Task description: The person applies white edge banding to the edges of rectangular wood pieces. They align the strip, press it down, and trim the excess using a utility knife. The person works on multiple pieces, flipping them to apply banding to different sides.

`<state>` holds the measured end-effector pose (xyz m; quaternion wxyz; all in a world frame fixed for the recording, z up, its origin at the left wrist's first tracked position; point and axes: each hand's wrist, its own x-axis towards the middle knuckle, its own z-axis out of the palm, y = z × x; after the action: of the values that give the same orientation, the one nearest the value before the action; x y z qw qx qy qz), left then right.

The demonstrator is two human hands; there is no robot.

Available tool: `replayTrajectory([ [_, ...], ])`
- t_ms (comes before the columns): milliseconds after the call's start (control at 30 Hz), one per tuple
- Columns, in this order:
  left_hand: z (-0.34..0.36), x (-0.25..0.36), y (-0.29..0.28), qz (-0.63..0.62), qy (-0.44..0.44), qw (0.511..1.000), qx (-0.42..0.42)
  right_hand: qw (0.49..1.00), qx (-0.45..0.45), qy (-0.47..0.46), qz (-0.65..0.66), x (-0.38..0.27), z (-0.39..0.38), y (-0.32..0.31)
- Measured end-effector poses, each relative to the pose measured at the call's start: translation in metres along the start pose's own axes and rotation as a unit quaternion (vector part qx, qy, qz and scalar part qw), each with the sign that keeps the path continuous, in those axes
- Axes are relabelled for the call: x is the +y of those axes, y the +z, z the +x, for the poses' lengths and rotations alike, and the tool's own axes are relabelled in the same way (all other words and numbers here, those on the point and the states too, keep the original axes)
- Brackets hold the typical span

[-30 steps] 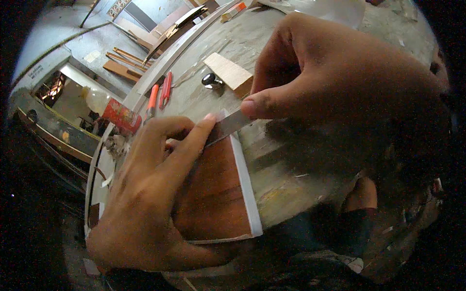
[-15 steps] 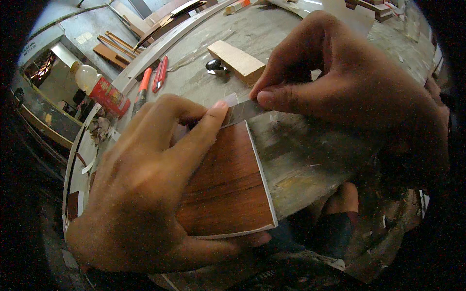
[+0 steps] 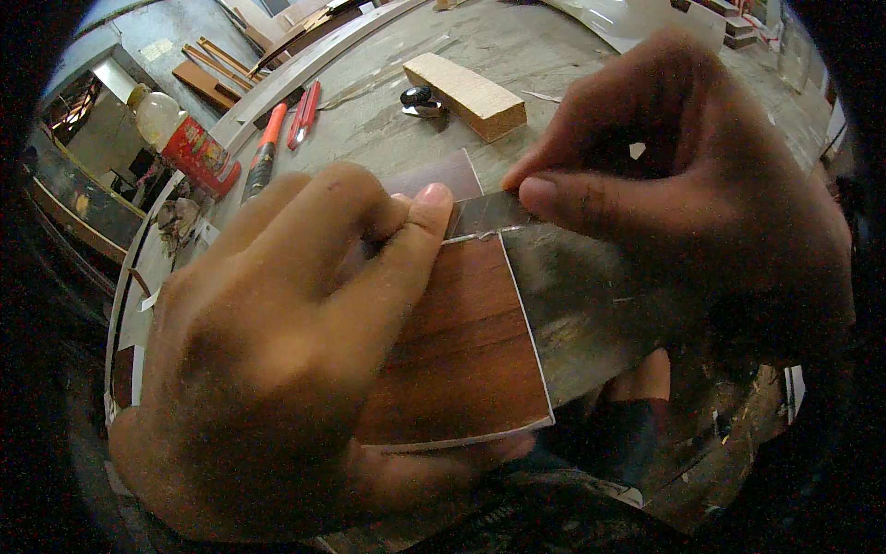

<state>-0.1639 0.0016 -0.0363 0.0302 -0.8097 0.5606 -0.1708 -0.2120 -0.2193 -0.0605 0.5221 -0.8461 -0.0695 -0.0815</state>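
A wood-grain piece (image 3: 461, 342) with thin white edges lies under my left hand (image 3: 268, 342), which grips it with the thumb along the near edge and presses a fingertip onto a thin, glinting grey strip (image 3: 484, 212) at the far edge. My right hand (image 3: 683, 185) pinches that strip at its right end between thumb and forefinger. Just beyond the strip is a pale lilac sheet (image 3: 443, 171), partly covered by my left hand.
A pale wooden block (image 3: 461, 92) and a small black-and-silver object (image 3: 420, 100) lie behind. At left are an orange-handled tool (image 3: 270, 129), a red cutter (image 3: 305, 115) and a red-labelled bottle (image 3: 185, 143) on the worktable (image 3: 388, 129). Stacked boards (image 3: 738, 28) sit at back right.
Both hands, with the piece and strip, have shifted rightward in the view. More of the lilac sheet shows beyond the strip, and the right hand's grip remains pinched.
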Motion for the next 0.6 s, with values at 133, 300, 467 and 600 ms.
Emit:
replayTrajectory([
  [133, -0.001, 0.000, -0.005, -0.037, 0.081, 0.996, 0.012, 0.992, 0.093, -0.078, 0.033, 0.017, -0.013, 0.015],
  [300, -0.004, 0.003, 0.001, 0.017, 0.024, 1.000, 0.005, 0.988, 0.111, -0.108, 0.008, 0.034, -0.025, 0.018],
  [467, -0.002, 0.010, -0.009, 0.052, 0.020, 0.998, -0.036, 0.997, 0.053, -0.032, 0.042, 0.023, -0.019, 0.008],
  [600, 0.000, 0.010, -0.014, 0.059, 0.021, 0.996, -0.060, 0.975, 0.135, -0.161, 0.075, 0.031, -0.022, 0.023],
])
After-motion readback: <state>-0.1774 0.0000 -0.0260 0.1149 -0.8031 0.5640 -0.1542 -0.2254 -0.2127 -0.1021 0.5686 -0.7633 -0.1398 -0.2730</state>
